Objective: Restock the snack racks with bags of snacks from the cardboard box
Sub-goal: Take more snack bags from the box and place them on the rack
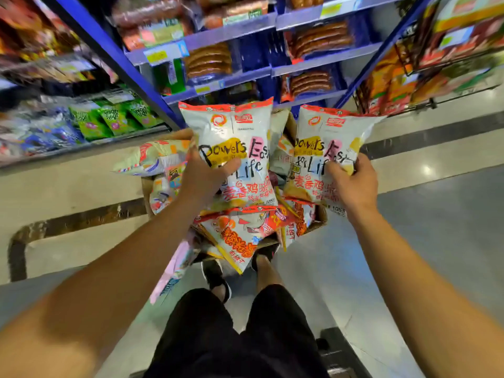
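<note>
My left hand (203, 177) grips a white snack bag (234, 137) with a red top seam, held upright above the cardboard box (317, 223). My right hand (353, 185) grips a second, matching white bag (324, 148) beside it. The box sits on the floor in front of my feet, heaped with several snack bags, among them an orange and white bag (240, 238) hanging over its near edge. Most of the box is hidden by the bags.
A blue shelf unit (234, 28) with packed sausages rises straight ahead. A low rack with green bags (109, 118) runs along the left. A wire rack of orange packets (392, 80) stands at the right. Glossy floor lies to the right.
</note>
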A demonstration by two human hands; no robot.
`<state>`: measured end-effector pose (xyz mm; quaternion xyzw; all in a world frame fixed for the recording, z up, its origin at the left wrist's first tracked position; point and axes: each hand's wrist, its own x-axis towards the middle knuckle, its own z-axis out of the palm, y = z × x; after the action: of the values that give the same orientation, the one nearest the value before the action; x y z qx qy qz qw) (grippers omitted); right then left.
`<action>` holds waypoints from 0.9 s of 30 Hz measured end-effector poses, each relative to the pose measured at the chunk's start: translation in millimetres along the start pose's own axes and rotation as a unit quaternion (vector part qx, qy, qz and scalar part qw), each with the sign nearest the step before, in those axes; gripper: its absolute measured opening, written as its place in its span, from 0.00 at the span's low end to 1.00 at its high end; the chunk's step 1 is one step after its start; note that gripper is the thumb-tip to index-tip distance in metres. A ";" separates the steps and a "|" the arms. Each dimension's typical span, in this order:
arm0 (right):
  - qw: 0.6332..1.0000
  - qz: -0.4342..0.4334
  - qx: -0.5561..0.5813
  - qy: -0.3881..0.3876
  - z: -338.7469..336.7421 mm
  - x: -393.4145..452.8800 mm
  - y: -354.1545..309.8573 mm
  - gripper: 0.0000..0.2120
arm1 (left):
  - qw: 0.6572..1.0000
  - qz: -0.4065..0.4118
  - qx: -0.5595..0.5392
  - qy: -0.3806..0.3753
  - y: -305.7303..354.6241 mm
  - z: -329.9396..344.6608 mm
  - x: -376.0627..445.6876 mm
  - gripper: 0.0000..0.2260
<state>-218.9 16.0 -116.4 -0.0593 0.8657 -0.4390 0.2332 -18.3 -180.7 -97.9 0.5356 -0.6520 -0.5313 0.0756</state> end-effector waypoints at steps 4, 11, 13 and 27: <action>0.999 -0.019 0.039 -0.025 1.4 -63.9 -26.8 0.10 | 0.998 0.039 -0.049 0.020 -12.6 -59.2 -35.8 0.14; 0.986 -0.126 0.042 -0.102 44.7 -157.3 -85.7 0.07 | 0.993 0.052 -0.078 0.067 -52.0 -179.5 -96.4 0.11; 0.980 -0.156 0.030 -0.121 62.7 -173.5 -103.6 0.08 | 0.988 0.053 -0.095 0.111 -62.5 -211.1 -114.8 0.10; 0.867 -0.352 0.037 -0.350 188.0 -305.3 -245.8 0.15 | 0.902 0.045 -0.161 0.398 -116.0 -379.3 -253.0 0.18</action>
<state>111.6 -177.2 89.5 -0.5012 0.6321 -0.4738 0.3532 411.7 -199.6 92.1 0.6530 -0.4969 -0.3676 0.4376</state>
